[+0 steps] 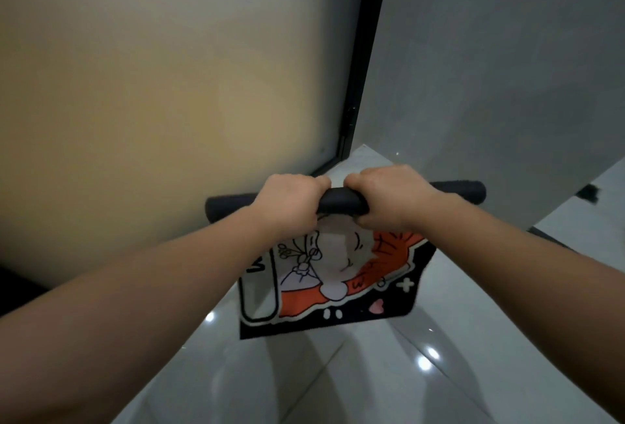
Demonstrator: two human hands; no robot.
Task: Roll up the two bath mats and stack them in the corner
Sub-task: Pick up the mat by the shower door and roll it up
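While you hold the mat up off the floor, your left hand is wrapped tight over the dark rolled part of the bath mat, knuckles on top and fingers curled under, with one end of the roll sticking out past it toward the frosted glass panel. Just beside it, with a short stretch of roll showing between the two, your right hand is closed over the same roll in the same way, and the other end pokes out beyond it toward the grey wall. Below both hands the unrolled part hangs free, its orange, white and black cartoon print facing you, above the glossy floor tiles. You look to be partway through rolling this first mat, with a good share of it not yet wound. Next you will likely need to turn the roll hand over hand, keeping it tight and the edges level so it does not cone. The second mat cannot be picked out with any certainty. The corner lies ahead of your hands, beyond the roll.
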